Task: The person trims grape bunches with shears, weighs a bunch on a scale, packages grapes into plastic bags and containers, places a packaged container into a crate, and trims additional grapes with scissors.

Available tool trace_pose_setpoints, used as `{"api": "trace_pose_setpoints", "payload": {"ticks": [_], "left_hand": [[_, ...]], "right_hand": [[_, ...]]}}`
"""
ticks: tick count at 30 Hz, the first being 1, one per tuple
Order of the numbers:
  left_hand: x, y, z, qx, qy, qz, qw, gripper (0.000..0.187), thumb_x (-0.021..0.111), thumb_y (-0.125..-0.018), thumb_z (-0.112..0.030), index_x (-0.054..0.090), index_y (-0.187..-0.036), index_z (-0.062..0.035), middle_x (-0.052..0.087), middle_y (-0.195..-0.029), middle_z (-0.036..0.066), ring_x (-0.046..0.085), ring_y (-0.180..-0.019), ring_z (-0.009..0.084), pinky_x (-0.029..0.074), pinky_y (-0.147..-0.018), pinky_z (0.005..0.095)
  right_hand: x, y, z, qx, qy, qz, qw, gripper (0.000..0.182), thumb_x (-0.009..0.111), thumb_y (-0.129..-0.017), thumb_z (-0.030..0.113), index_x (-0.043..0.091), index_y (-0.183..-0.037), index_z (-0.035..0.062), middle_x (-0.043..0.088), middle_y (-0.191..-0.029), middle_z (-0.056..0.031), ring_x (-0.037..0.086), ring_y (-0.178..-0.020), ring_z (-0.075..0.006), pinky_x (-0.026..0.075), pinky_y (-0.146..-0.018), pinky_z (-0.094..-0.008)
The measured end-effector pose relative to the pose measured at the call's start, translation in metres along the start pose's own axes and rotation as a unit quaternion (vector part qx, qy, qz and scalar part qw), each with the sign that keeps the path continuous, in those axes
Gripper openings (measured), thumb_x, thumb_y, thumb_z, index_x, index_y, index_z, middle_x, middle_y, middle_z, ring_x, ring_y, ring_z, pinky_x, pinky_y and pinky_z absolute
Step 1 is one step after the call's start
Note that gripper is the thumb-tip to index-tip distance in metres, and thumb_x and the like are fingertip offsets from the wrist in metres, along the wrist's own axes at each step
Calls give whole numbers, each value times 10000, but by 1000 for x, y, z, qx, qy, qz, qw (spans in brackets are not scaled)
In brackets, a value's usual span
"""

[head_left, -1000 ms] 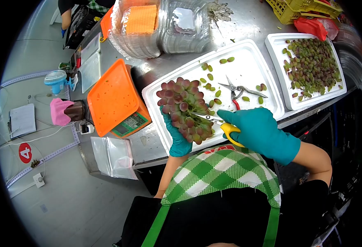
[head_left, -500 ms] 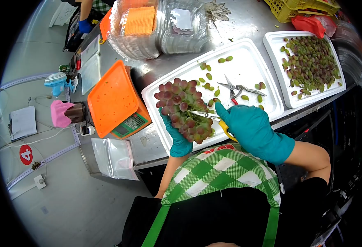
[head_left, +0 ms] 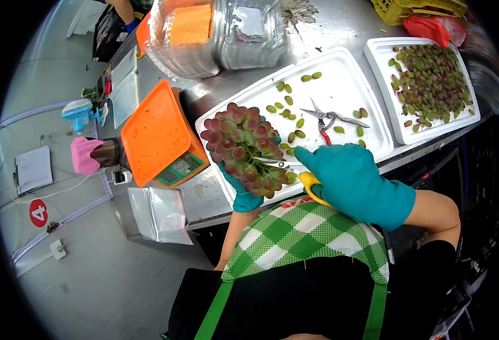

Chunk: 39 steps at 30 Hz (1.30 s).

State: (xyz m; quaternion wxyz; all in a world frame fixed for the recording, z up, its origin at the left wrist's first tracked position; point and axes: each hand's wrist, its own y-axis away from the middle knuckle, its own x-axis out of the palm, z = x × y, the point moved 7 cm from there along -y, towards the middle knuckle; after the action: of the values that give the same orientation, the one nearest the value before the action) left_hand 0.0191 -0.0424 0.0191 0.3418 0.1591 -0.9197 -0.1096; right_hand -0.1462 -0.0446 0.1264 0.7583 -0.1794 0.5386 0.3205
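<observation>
A bunch of reddish-green grapes [head_left: 239, 141] is held over the left part of a white tray [head_left: 348, 62] by my left hand [head_left: 243, 194], in a teal glove and partly hidden under the fruit. My right hand [head_left: 354, 181], also gloved, is closed on yellow-handled scissors [head_left: 313, 187], whose blades reach in among the stems of the bunch. Red-handled pruning shears [head_left: 325, 118] lie on the tray among several loose green grapes [head_left: 300, 123].
An orange scale [head_left: 156, 133] stands left of the tray. Clear plastic boxes [head_left: 249, 42] are stacked behind. A second white tray [head_left: 399, 127] of small grapes sits at right, near a yellow crate [head_left: 391, 11]. Clear bags [head_left: 158, 215] lie at the near-left corner.
The bunch has shifted slightly left and turned, showing more stems. The scissor blades now sit deeper among the grapes, more hidden. The other person's blue-gloved hand has moved mostly out of sight.
</observation>
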Motion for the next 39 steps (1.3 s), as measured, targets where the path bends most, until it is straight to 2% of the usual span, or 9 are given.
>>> {"api": "trace_pose_setpoints", "payload": {"ticks": [5,14,20,23,26,29,32,35,39], "left_hand": [[-2,1,0,0,-1,-4,1000,597,358,-829,-524,296,-1279,-137,374,-1262,75,406,-1132,239,356,-947,385],[-3,-3,-1,3,-1,-3,1000,596,364,-829,-520,295,-1279,-135,376,-1258,76,409,-1127,240,363,-939,386],[-3,-8,-3,9,5,-3,1000,596,368,-828,-518,295,-1278,-134,378,-1256,77,411,-1124,240,368,-933,387],[-4,-10,-6,12,9,-5,1000,596,370,-828,-516,294,-1278,-133,379,-1254,77,412,-1122,240,371,-930,387],[-5,-12,-8,16,11,-5,1000,595,372,-828,-515,294,-1278,-133,379,-1253,77,413,-1121,241,373,-928,388],[-7,-13,-11,21,14,-5,1000,595,374,-828,-514,294,-1278,-132,380,-1251,78,414,-1119,241,376,-925,388],[-9,-13,-13,25,15,-7,1000,595,376,-828,-512,293,-1277,-131,381,-1250,78,415,-1118,241,378,-922,388],[-10,-12,-15,27,17,-10,999,595,378,-827,-511,293,-1277,-131,381,-1249,78,416,-1116,241,381,-919,389],[-12,-12,-16,32,18,-13,999,595,380,-827,-509,293,-1277,-130,382,-1247,79,418,-1114,242,384,-915,389]], "right_hand": [[10,2,-4,49,-112,74,990,456,605,-712,218,494,-1138,96,558,-741,-87,568,-622,-243,441,-517,-348],[13,-1,-9,64,-152,114,980,444,600,-717,236,510,-1137,126,585,-703,-88,582,-593,-251,449,-523,-355],[7,-4,-8,64,-117,116,984,449,596,-716,224,505,-1147,135,597,-717,-73,585,-590,-240,449,-516,-335],[-2,-1,-9,36,-84,86,992,441,596,-697,190,515,-1126,127,583,-708,-58,579,-598,-231,444,-511,-334],[-16,-1,-3,-21,-26,-10,999,413,581,-681,148,524,-1083,73,543,-658,-61,557,-585,-223,427,-490,-340],[-22,-4,4,-42,94,-42,994,379,563,-673,117,523,-1034,7,497,-607,-68,536,-573,-214,406,-472,-336],[-27,-5,10,-65,98,-30,993,369,556,-672,108,515,-1009,-38,479,-582,-78,514,-517,-215,386,-439,-330],[-17,-5,13,-75,110,93,987,344,578,-669,132,527,-960,-45,490,-564,-81,515,-485,-223,376,-410,-341],[-10,-9,9,-76,14,123,989,320,600,-672,184,538,-882,-50,502,-539,-90,521,-461,-232,368,-383,-355]]}}
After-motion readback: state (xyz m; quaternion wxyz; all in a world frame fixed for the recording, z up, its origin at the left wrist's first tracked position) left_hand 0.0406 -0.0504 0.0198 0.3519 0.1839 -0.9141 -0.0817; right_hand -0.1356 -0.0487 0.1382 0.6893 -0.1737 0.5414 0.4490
